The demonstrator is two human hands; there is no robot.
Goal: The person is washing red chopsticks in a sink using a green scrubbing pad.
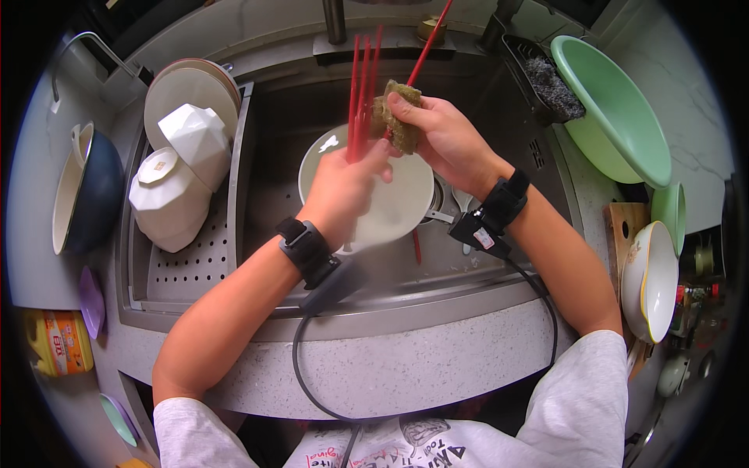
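Observation:
My left hand (345, 187), slightly blurred, grips several red chopsticks (358, 99) that point up and away from me. My right hand (456, 131) pinches a greenish-brown scouring pad (404, 120), folded around another red chopstick (430, 41) that slants up to the right. Both hands are close together above a large white bowl-shaped vessel (398, 202) in the stainless steel sink (503, 152); cloudy liquid seems to be in it. A metal handle (439, 216) juts toward the right from near its rim. Beside it lie a spoon (462, 199) and a red stick (416, 245), partly hidden.
Left, a perforated drainer (193, 266) holds white faceted bowls (169, 202) and stacked plates (169, 82). A dark blue bowl (96, 193) stands further left. At right are a green basin (614, 117), steel wool (550, 85) in a black rack, a wooden board (620, 225) and a yellow-rimmed bowl (655, 281).

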